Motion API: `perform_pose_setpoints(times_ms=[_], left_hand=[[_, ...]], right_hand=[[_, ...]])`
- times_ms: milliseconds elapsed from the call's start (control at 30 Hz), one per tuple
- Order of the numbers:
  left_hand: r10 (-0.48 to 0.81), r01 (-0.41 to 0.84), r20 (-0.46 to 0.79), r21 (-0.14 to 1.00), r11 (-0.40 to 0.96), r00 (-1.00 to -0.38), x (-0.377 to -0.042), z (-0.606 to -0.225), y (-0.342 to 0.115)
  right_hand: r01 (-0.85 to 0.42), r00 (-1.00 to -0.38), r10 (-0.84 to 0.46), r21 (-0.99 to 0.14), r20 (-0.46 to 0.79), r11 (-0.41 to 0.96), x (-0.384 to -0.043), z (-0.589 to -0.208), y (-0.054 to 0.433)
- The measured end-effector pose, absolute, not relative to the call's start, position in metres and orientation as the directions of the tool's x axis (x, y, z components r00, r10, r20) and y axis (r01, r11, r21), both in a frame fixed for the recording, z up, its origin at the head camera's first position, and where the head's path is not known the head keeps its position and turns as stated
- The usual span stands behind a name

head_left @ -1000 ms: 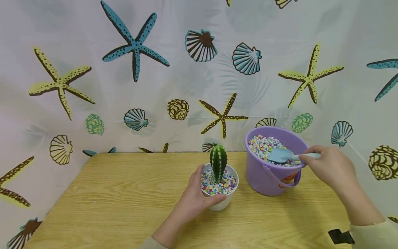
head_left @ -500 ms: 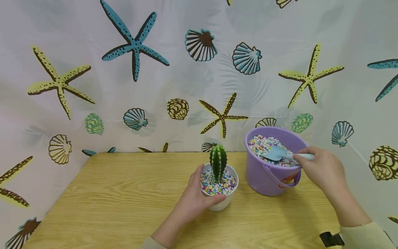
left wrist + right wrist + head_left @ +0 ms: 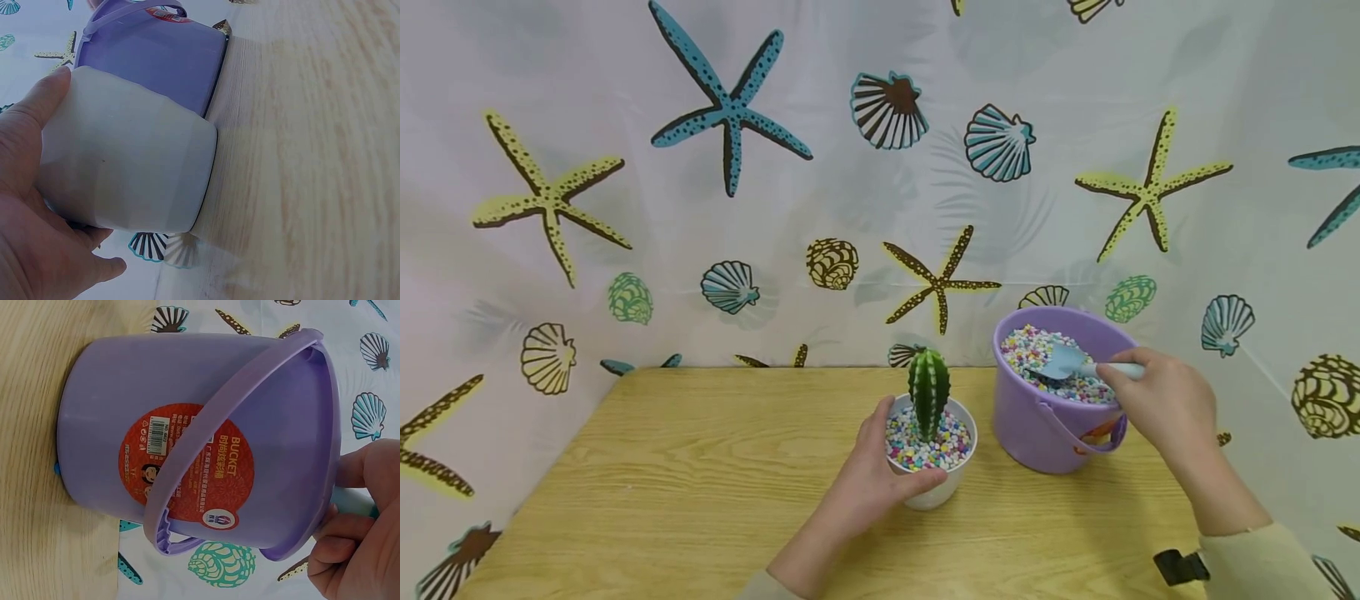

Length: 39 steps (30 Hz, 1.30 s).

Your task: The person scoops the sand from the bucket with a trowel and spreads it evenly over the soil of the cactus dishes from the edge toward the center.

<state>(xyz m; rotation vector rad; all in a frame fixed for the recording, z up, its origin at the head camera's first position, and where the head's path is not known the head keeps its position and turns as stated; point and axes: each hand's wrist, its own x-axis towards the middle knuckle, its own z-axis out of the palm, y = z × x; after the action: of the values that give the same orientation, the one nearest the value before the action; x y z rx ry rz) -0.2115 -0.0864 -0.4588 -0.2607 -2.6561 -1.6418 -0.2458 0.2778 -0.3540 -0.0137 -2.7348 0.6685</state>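
In the head view, a green cactus (image 3: 929, 392) stands upright in a white flowerpot (image 3: 938, 493) filled with colourful pebbles (image 3: 910, 446). My left hand (image 3: 876, 473) holds the pot from its left and near side, thumb and fingers spread round the rim; the left wrist view shows the same hand (image 3: 37, 206) on the pot wall (image 3: 131, 150). To the right, my right hand (image 3: 1168, 406) grips the handle of a light blue toy shovel (image 3: 1063, 362). The blade lies in the pebbles inside a purple bucket (image 3: 1026, 429). In the right wrist view, the bucket rim partly hides the shovel.
The bucket's handle (image 3: 1067, 429) hangs down on its near side, by a red label (image 3: 187, 469). Pot and bucket stand close together on a wooden table (image 3: 715, 467). A curtain (image 3: 820, 183) printed with starfish and shells hangs behind the table.
My right hand has moved left with the shovel, and the blade has slid leftward and slightly away through the pebbles. My left hand keeps its hold on the pot.
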Motion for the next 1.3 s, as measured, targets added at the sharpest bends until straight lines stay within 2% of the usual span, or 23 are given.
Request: perform_pose_setpoints(times_ms=[333, 1300], left_hand=[[0.135, 0.135, 0.083, 0.885, 0.445, -0.987, -0.213, -0.46, -0.087], [0.132, 0.135, 0.085, 0.889, 0.438, -0.988, -0.213, -0.461, -0.087]], right_hand=[[-0.023, -0.948, 0.14, -0.501, 0.285, 0.865, -0.256, -0.359, 0.275], [0.008, -0.948, 0.173, -0.526, 0.267, 0.851, -0.256, -0.36, 0.273]])
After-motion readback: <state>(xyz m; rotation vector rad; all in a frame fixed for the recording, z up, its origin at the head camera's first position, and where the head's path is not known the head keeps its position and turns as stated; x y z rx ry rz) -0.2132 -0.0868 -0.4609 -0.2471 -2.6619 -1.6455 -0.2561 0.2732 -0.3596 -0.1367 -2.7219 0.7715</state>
